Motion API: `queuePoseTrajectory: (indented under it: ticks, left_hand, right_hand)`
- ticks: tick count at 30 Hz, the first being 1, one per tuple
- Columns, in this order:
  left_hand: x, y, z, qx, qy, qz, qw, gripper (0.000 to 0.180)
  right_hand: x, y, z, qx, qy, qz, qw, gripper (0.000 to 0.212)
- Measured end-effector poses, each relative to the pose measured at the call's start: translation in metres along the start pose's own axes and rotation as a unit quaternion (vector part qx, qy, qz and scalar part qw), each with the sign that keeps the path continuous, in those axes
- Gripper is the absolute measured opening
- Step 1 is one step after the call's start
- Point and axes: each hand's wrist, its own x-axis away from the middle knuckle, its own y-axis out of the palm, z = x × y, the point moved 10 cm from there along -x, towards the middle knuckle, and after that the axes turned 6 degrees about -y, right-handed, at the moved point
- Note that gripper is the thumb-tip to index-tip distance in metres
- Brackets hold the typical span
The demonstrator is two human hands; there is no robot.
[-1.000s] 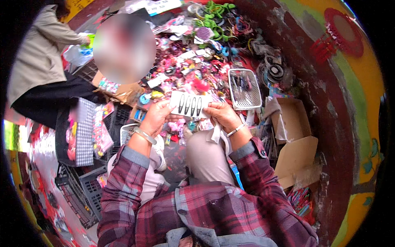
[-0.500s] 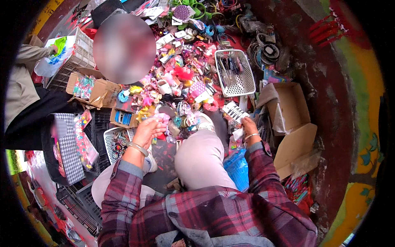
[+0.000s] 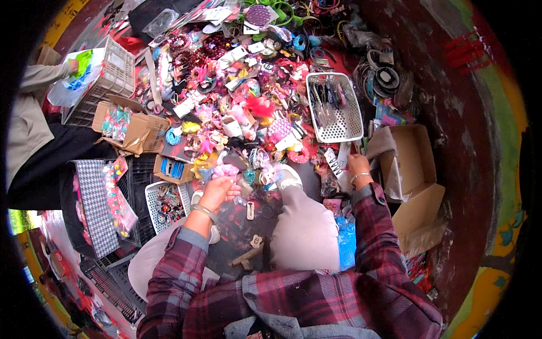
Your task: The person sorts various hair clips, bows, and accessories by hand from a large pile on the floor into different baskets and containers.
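My left hand [image 3: 220, 191] is over the near edge of a pile of hair accessories [image 3: 243, 107], its fingers curled together. A pink scrunchie [image 3: 226, 170] shows just past these fingers; whether they grip anything is hidden. My right hand [image 3: 358, 165] is at the right of the pile, fingers bent down and closed beside a pale strip of card [image 3: 343, 152]. What is in them I cannot make out. Left of this hand lies a white card with dark snap hair clips [image 3: 333, 162]. A blue plastic bag [image 3: 346, 243] sits below my right wrist.
A white perforated basket [image 3: 347, 133] stands beyond my right hand, an open cardboard box [image 3: 418, 200] to its right. At left are a small white basket [image 3: 151, 199], cardboard boxes [image 3: 148, 135] and a grey crate [image 3: 113, 85]. Another person's sleeve [image 3: 45, 76] is at far left.
My right hand has moved up and right, off the card of snap clips. My left hand has drawn back slightly from the pink scrunchie. More floor shows between my legs.
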Motion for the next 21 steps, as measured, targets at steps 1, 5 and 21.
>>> queuePoseTrajectory:
  ticks: [1,5,21]
  left_hand:
    - [-0.001,0.005,0.0,0.002,-0.003,-0.003,1.0,0.023]
    - [-0.017,0.023,-0.003,-0.002,-0.025,-0.009,1.0,0.021]
    - [-0.046,0.017,-0.021,-0.018,-0.074,-0.004,0.997,0.023]
  right_hand:
    - [0.007,0.001,-0.024,-0.134,0.022,-0.024,0.99,0.039]
    - [-0.04,0.083,0.017,-0.473,0.176,-0.046,0.862,0.052]
    - [-0.097,0.142,0.063,-0.632,0.211,0.017,0.745,0.021]
